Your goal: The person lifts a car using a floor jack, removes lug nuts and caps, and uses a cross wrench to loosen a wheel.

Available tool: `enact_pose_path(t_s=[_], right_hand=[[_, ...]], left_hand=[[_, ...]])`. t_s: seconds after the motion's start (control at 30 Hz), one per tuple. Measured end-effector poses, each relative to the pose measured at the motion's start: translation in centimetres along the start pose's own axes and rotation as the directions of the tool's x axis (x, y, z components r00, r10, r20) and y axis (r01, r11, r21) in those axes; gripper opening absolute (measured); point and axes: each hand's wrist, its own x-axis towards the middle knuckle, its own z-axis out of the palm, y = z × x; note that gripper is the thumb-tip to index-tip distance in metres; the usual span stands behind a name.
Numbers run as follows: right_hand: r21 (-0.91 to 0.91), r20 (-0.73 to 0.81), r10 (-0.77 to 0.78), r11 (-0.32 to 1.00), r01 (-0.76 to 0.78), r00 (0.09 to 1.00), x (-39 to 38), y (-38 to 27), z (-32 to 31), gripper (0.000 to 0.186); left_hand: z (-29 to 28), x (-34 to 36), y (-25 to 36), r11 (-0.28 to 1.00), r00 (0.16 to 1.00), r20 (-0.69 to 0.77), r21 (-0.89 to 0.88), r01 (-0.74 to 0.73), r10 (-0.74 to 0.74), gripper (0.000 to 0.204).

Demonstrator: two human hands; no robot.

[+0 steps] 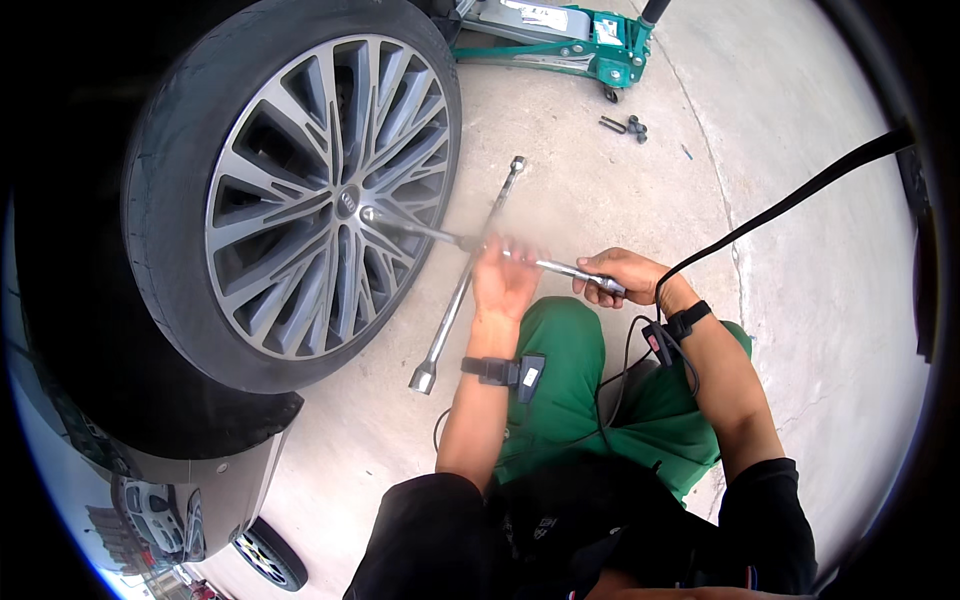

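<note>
A chrome cross-shaped lug wrench (453, 313) reaches from the alloy wheel (275, 215), where one socket end meets a lug position beside the centre cap. My right hand (628, 272) is closed around the outer end of the wrench's long arm. At the crossing of the bars is my left hand (502, 280), palm and fingers against the wrench. Motion smears those fingers, so their grip is unclear. Two other arms of the wrench stick out, one up and one down toward the floor. The black tyre (170, 225) surrounds the multi-spoke rim.
A green floor jack (610, 50) stands on the concrete beyond the wheel. Small dark metal parts (630, 127) lie near it. A black cable (790, 200) runs from my right wrist area to the right. At lower left are the car's bodywork (235, 480) and another wheel (270, 555).
</note>
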Motion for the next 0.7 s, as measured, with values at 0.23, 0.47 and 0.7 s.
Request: enact_pose_path(t_s=[0.23,0.47,0.7], right_hand=[[-0.159,0.243,0.026,0.987,0.013,0.970,2.3,0.6,-0.9,0.026],[-0.935,-0.023,-0.759,0.247,0.255,0.650,-0.1,3.2,4.7,0.020],[0.515,0.421,-0.040,0.833,-0.203,0.906,0.9,2.0,0.9,0.018]], left_hand=[[-1.4,0.2,-0.5,0.998,0.996,0.071,-0.035,-0.045,0.048,0.026],[2.3,-1.1,-4.3,0.939,0.886,-0.371,0.298,-0.169,0.277,0.018],[1.9,-2.4,-2.9,0.970,0.966,-0.180,0.192,-0.150,0.185,0.023]])
